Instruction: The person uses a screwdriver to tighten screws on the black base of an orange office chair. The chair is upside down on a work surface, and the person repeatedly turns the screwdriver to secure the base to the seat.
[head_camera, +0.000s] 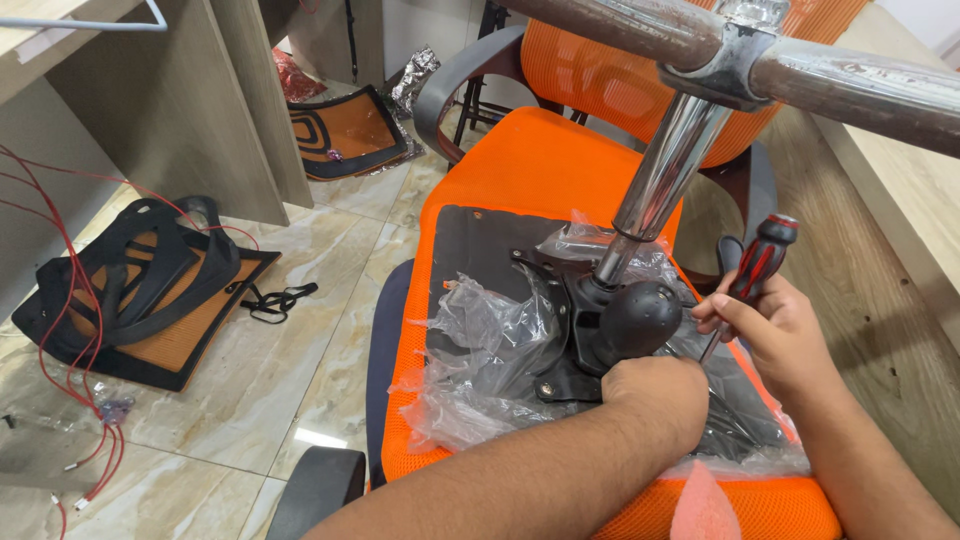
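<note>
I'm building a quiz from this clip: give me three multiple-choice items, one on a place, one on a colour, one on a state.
1. Where does the black mechanism plate lie?
A on the upturned orange seat
B on the floor
C on the desk

2. What colours is the screwdriver handle?
A blue and yellow
B red and black
C green

3. How is the right hand?
A open and empty
B flat on the floor
C closed on the screwdriver

Answers: 1 A, the plate sits amid clear plastic on the seat; 2 B, red and black stripes show; 3 C, fingers wrap the tool.
</note>
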